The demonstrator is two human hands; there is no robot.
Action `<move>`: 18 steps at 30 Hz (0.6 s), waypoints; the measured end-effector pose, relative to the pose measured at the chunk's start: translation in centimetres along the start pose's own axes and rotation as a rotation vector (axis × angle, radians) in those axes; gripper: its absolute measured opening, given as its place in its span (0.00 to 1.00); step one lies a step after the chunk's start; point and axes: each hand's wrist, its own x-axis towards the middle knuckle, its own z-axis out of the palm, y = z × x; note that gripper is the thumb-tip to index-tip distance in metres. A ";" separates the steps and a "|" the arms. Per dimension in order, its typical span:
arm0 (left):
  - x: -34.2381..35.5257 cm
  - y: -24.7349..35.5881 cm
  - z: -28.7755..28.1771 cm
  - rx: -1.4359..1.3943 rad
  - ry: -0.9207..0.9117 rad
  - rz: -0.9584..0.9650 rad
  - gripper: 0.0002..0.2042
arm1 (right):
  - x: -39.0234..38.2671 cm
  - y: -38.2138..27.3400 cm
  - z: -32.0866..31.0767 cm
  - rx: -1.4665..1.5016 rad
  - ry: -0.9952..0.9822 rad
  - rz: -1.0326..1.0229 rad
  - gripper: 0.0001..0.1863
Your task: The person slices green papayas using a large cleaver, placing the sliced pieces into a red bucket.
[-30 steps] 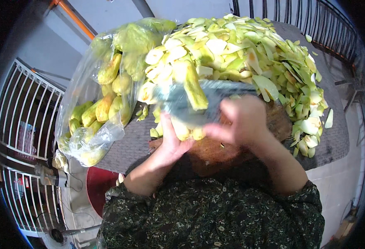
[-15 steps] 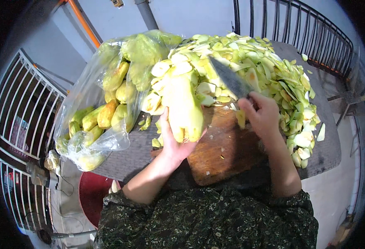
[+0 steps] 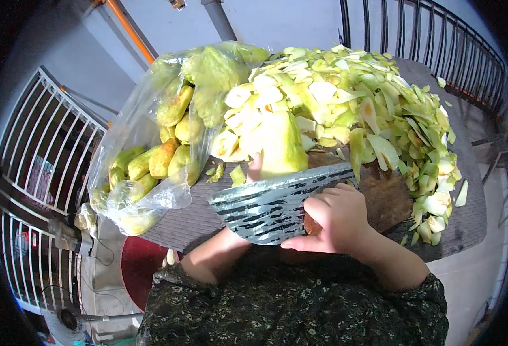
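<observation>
A pale green chayote [image 3: 282,144] lies in sun and shade above the near part of the board, its far end against the sliced pile. My left thumb [image 3: 255,167] shows along the chayote's left side; the wide blade hides the rest of my left hand, which grips it from below. In front of the chayote's near end is a broad knife [image 3: 265,202] with a dark-streaked blade, its tip toward the left. My right hand [image 3: 337,216] is closed on the knife at its right end. Whether the edge touches the chayote I cannot tell.
A clear plastic bag [image 3: 109,167] of whole yellow-green chayotes stands on the table's left. Cut slices [image 3: 381,104] heap across the back and right. The wooden board [image 3: 389,199] lies beneath my hands on the grey table [image 3: 467,225]. A red round item [image 3: 141,265] stands below left.
The knife has come from the slice pile down toward me and turned broadside before the chayote's near end, covering most of my left hand. The view has shifted slightly left.
</observation>
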 end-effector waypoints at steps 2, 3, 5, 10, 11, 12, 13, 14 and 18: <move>-0.1 0.1 -0.3 0.092 -0.015 0.020 0.33 | -0.2 0.0 0.2 0.012 0.026 -0.020 0.28; -0.2 0.1 -0.3 0.093 0.025 0.019 0.33 | -0.2 -0.1 0.3 0.009 0.039 -0.036 0.29; -0.3 0.1 -0.1 0.096 0.106 0.017 0.31 | -0.3 -0.2 0.6 0.035 0.066 -0.035 0.29; -1.4 1.2 2.3 -0.010 0.213 -0.124 0.32 | 0.0 1.2 0.8 -0.054 0.049 -0.001 0.29; -1.7 0.1 0.8 -0.043 0.213 -0.077 0.32 | 0.1 1.8 0.9 -0.066 0.080 0.059 0.29; -1.8 -1.0 -0.4 -0.078 0.210 -0.030 0.32 | 0.4 2.4 0.5 -0.138 0.043 0.139 0.30; -1.4 -1.0 0.1 -0.102 0.172 -0.008 0.32 | 0.4 3.4 0.3 -0.164 0.041 0.249 0.31; -1.2 -0.6 -0.9 -0.132 0.108 -0.076 0.33 | 0.5 4.6 0.2 -0.189 0.038 0.358 0.32; -1.0 -0.1 0.3 -0.162 -0.020 -0.021 0.33 | 0.6 8.9 -1.4 -0.168 0.289 0.729 0.31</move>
